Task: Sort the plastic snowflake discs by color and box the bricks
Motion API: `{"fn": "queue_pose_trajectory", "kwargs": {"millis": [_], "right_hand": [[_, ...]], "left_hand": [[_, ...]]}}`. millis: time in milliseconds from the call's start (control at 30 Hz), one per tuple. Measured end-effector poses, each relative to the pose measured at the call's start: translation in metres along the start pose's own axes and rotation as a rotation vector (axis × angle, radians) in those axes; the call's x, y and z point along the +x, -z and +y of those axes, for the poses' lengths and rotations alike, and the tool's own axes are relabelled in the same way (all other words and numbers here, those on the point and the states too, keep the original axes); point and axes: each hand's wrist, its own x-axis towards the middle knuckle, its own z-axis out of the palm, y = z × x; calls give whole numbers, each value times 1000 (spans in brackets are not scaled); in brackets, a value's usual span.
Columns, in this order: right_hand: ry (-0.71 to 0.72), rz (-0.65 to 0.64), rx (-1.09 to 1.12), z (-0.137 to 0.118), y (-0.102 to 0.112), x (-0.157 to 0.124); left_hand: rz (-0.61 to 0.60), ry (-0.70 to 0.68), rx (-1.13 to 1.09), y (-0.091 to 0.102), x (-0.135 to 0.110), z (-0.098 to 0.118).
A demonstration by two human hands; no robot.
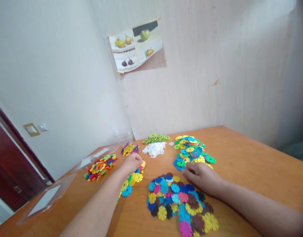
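My left hand (133, 163) is closed over the far end of a pile of notched plastic discs (136, 178), mostly yellow, blue and green. Whether its curled fingers grip one of them is hidden. Between my arms lies a larger mound of notched discs (175, 188) in blue, brown, yellow, pink and black. At that mound's far right edge rests my right hand (202, 176), fingers bent inward; anything in them is out of sight. Just beyond it a long heap of blue, green, yellow and orange discs (190, 150) stretches toward the back.
White plastic pieces (154, 149), green pieces (156, 138), a purple and yellow pile (129, 149) and multicoloured small blocks (99, 168) lie farther back. Clear plastic bags with white labels (44, 200) lie along the left edge. A transparent tub (124, 136) stands by the wall.
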Motion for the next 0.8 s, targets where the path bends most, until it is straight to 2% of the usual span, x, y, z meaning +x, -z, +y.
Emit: {"fn": "queue_pose_trajectory", "kwargs": {"millis": [67, 233, 333, 433, 600, 700, 800], "right_hand": [[-7, 0, 5, 0, 0, 0], [-11, 3, 17, -1, 3, 0], [-17, 1, 15, -2, 4, 0], [-15, -7, 20, -2, 4, 0], [-18, 0, 11, 1, 2, 0], [-3, -5, 2, 1, 0, 1], [-5, -14, -15, 1, -1, 1]], "left_hand": [[-49, -31, -36, 3, -15, 14], [-269, -80, -106, 2, -55, 43], [-338, -81, -108, -6, -71, 50], [-386, -118, -125, -13, -76, 50], [-244, -102, -76, -3, -59, 38], [-139, -90, -43, 9, -38, 19], [-5, -34, 90, 17, -17, -1]]}}
